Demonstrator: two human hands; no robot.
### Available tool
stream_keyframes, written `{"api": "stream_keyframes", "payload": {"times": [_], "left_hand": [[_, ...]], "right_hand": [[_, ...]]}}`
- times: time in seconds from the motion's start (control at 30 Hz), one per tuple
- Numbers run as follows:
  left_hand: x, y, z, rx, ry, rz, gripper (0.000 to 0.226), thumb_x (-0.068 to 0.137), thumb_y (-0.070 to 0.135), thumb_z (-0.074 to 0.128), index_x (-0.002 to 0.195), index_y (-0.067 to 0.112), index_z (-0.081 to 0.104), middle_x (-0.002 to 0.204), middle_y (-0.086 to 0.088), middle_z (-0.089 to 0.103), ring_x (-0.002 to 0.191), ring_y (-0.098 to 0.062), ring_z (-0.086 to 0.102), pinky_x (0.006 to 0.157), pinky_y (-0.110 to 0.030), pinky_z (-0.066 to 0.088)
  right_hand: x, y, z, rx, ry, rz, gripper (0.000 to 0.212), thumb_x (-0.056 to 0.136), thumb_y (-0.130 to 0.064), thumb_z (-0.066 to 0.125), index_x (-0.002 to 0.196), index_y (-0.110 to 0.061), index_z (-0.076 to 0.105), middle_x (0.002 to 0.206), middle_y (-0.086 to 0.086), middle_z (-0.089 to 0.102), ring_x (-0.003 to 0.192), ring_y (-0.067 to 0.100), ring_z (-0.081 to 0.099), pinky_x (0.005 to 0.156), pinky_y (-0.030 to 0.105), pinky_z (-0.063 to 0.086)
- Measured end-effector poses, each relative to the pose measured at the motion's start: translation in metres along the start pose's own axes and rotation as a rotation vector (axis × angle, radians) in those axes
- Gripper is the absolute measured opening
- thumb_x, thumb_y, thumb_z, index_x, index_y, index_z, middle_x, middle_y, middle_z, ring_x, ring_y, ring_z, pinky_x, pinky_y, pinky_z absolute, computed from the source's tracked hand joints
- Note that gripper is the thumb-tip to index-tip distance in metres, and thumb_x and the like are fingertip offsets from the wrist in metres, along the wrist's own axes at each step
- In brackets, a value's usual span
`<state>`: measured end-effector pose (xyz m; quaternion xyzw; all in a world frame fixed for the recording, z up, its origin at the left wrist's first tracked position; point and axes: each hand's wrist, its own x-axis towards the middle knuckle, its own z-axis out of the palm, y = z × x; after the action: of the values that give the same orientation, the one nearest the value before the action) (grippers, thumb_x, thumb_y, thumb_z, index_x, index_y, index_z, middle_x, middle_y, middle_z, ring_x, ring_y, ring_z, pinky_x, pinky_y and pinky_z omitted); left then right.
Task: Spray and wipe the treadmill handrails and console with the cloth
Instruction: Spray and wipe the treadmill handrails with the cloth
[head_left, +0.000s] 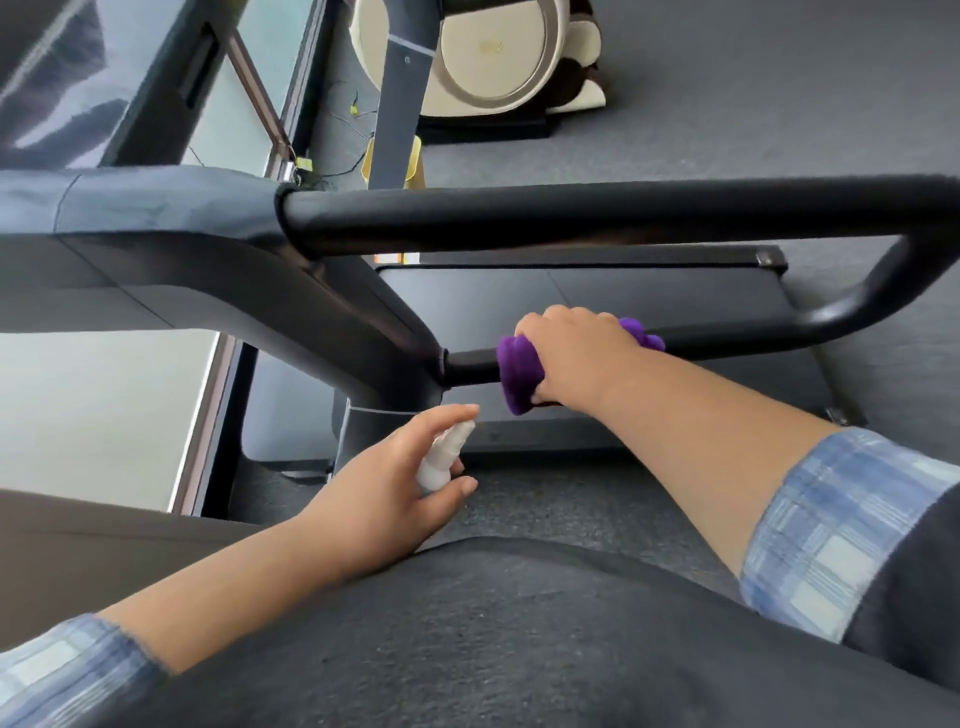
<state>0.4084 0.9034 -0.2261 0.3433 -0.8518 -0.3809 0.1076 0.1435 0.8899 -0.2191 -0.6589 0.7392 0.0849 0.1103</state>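
Head view: right hand (576, 353) fingers around purple cloth (519, 371) on lower handrail (727, 332), left hand (400, 483) gripping unlabelled white spray bottle (441, 457).

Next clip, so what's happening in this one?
A person is cleaning a treadmill. The right hand grips a purple cloth wrapped around the lower handrail, close to where the bar meets the frame. The left hand holds a small white spray bottle lower down, nozzle pointing up toward the rail. The upper handrail has no hand on it.
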Motion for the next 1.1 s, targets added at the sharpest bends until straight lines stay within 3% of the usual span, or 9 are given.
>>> {"api": "stream_keyframes", "payload": {"times": [0.3,0.37,0.43,0.5,0.57,0.67,0.77,0.83,1.1], "left_hand": [[-0.012,-0.016,-0.013,0.027,0.034,-0.037,0.069,0.085,0.041,0.070,0.130,0.072,0.027,0.105,0.030,0.058,0.093,0.002,0.062,0.077,-0.005,0.042],[-0.013,-0.017,-0.015,0.011,0.045,-0.049,0.067,0.085,0.044,0.069,0.129,0.072,0.028,0.104,0.030,0.059,0.093,0.002,0.062,0.077,-0.008,0.042],[-0.012,-0.017,-0.015,-0.013,0.047,-0.046,0.064,0.083,0.046,0.067,0.129,0.071,0.029,0.103,0.029,0.060,0.092,0.002,0.062,0.078,-0.014,0.044],[-0.011,-0.017,-0.015,-0.030,0.056,-0.046,0.064,0.084,0.046,0.068,0.129,0.071,0.030,0.102,0.030,0.061,0.093,0.003,0.062,0.079,-0.017,0.045],[-0.011,-0.017,-0.018,-0.047,0.066,-0.046,0.065,0.085,0.042,0.069,0.129,0.071,0.031,0.102,0.030,0.061,0.093,0.005,0.062,0.079,-0.017,0.044],[-0.010,-0.016,-0.021,-0.037,0.076,-0.031,0.065,0.086,0.041,0.069,0.127,0.072,0.030,0.105,0.035,0.059,0.094,0.009,0.061,0.077,-0.008,0.041],[-0.008,-0.017,-0.022,0.008,0.074,-0.014,0.069,0.085,0.039,0.072,0.127,0.073,0.029,0.104,0.033,0.060,0.092,0.006,0.062,0.075,-0.006,0.041],[-0.009,-0.018,-0.021,0.042,0.060,-0.011,0.071,0.084,0.038,0.073,0.127,0.073,0.029,0.103,0.032,0.061,0.091,0.005,0.062,0.074,-0.008,0.041],[-0.009,-0.014,-0.015,0.122,0.020,-0.024,0.075,0.081,0.037,0.077,0.130,0.071,0.031,0.108,0.041,0.056,0.092,0.017,0.060,0.073,-0.006,0.041]], "right_hand": [[0.033,-0.059,0.000,0.039,-0.051,-0.142,0.072,0.067,-0.051,0.082,0.126,-0.026,0.049,0.116,0.002,0.055,0.108,0.028,0.059,0.078,0.040,0.043],[0.032,-0.046,-0.007,0.080,-0.125,-0.137,0.096,0.063,-0.055,0.084,0.143,-0.030,0.037,0.134,0.003,0.051,0.124,0.030,0.052,0.096,0.048,0.043],[0.024,-0.031,-0.017,0.159,-0.137,-0.068,0.120,0.065,-0.058,0.083,0.156,-0.029,0.011,0.158,0.006,0.029,0.144,0.031,0.032,0.114,0.060,0.026],[0.013,-0.027,-0.021,0.416,0.003,0.020,0.110,0.075,-0.054,0.076,0.157,-0.030,0.008,0.163,0.004,0.022,0.148,0.028,0.026,0.117,0.058,0.023],[-0.003,-0.042,-0.014,0.636,0.202,0.069,0.081,0.081,-0.044,0.067,0.151,-0.030,0.027,0.154,0.002,0.036,0.140,0.025,0.039,0.112,0.049,0.036],[-0.016,-0.075,0.012,0.324,0.285,-0.089,0.057,0.083,-0.041,0.064,0.135,-0.028,0.044,0.136,0.000,0.048,0.131,0.028,0.046,0.106,0.048,0.038],[-0.014,-0.082,0.044,-0.058,0.197,-0.164,0.077,0.094,-0.039,0.049,0.156,-0.016,0.009,0.160,0.005,0.018,0.149,0.033,0.011,0.118,0.057,0.009],[-0.010,-0.071,0.051,-0.205,0.218,-0.210,0.080,0.097,-0.037,0.045,0.157,-0.013,-0.003,0.164,0.007,0.008,0.149,0.036,0.008,0.118,0.055,0.010],[0.005,-0.064,0.018,0.256,0.214,-0.159,0.075,0.077,-0.057,0.067,0.143,-0.030,0.042,0.155,0.008,0.036,0.137,0.032,0.039,0.108,0.052,0.034]]}}
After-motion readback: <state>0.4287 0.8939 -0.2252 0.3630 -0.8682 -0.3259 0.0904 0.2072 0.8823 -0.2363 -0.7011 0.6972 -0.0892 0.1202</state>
